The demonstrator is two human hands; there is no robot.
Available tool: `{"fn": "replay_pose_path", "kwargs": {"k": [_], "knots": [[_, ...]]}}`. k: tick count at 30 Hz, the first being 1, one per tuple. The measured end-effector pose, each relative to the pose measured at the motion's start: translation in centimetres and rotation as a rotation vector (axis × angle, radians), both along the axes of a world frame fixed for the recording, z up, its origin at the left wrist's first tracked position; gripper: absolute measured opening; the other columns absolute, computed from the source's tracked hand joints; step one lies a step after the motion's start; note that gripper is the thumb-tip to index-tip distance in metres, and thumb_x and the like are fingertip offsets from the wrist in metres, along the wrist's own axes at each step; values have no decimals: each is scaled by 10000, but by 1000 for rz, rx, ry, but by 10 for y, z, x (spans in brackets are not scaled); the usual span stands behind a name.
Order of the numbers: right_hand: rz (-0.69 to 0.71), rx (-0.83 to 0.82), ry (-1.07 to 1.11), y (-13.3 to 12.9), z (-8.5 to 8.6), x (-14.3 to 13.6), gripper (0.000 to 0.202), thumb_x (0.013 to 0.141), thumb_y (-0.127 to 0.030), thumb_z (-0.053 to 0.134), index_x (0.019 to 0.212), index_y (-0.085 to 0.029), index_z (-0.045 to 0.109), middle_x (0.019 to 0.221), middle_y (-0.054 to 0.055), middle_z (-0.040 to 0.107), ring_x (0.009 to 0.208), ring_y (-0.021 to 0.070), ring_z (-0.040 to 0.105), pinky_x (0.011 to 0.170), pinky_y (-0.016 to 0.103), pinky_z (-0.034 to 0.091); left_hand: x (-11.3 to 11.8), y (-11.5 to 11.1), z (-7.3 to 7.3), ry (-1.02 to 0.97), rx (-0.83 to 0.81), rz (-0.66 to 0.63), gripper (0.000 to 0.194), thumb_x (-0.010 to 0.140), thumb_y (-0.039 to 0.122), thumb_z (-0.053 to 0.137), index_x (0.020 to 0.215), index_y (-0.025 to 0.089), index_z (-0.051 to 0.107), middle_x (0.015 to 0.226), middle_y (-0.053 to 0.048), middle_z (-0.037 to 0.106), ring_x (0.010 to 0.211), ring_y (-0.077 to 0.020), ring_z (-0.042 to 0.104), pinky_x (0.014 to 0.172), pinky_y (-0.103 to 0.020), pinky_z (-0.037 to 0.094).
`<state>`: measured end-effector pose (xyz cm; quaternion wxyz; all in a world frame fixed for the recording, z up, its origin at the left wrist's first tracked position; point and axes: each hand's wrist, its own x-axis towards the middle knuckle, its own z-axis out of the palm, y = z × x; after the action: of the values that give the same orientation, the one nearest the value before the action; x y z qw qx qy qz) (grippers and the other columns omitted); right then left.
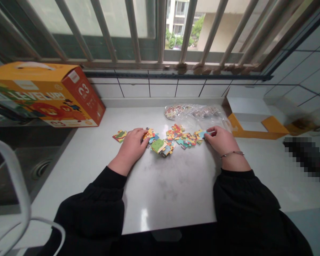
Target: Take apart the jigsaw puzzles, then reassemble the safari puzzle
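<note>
Colourful jigsaw puzzle pieces (160, 145) lie in a loose, overlapping row on the white counter. My left hand (132, 144) rests over the left end of the row, thumb apart from the fingers, touching a yellow-and-red piece (148, 133). Left of its knuckles is a separate green-and-brown piece (120, 136). At the right end, my right hand (220, 138) pinches the edge of a light-blue puzzle piece (202, 134) between thumb and fingertips. Between the hands sit a green piece (158, 145) and several yellow, red and teal ones (188, 139). The left fingertips are partly hidden.
Clear plastic bags of more pieces (178, 111) lie behind the row. An orange puzzle box (80, 96) stands at the left by a dark sink (13, 170). An opened white-and-yellow carton (256, 133) is at the right. Window bars rise behind; a white curved tube (18, 177) is front left.
</note>
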<state>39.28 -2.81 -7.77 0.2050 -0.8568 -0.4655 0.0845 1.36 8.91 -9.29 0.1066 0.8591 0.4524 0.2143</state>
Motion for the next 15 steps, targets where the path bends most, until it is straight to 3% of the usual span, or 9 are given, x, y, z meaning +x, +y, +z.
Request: {"fn": "replay_pose_path", "kwargs": {"k": [5,9,12,15], "knots": [[-65,-52,-133,-11,-3,8,269,935,-338,757,1136,-167,809,1102,168,822,955,309,739,784,383,510,-2,2,-1,45,13,89,393,1063,344,593,1365,155,757,1442,-180,730,1374,-355,658,1249,-520,477],[-56,10,-190,-12,6,-14,214,989,-309,648,1032,-174,809,1038,168,810,941,321,735,793,405,522,-5,4,0,118,53,235,420,1080,339,554,1410,182,761,1553,-198,657,1423,-392,626,1265,-565,447],[167,185,-182,-6,8,-42,268,1043,-320,571,1061,-170,792,1052,159,804,997,313,732,909,422,554,-2,2,3,127,39,225,453,1114,328,475,1444,172,743,1589,-189,649,1465,-378,608,1288,-568,428],[390,257,-193,3,-2,-70,424,1103,-381,517,1315,-102,754,1330,230,769,1275,348,689,1142,464,515,9,-6,5,152,-26,106,540,1150,417,424,1575,163,639,1692,-176,579,1579,-365,520,1351,-621,337]]}}
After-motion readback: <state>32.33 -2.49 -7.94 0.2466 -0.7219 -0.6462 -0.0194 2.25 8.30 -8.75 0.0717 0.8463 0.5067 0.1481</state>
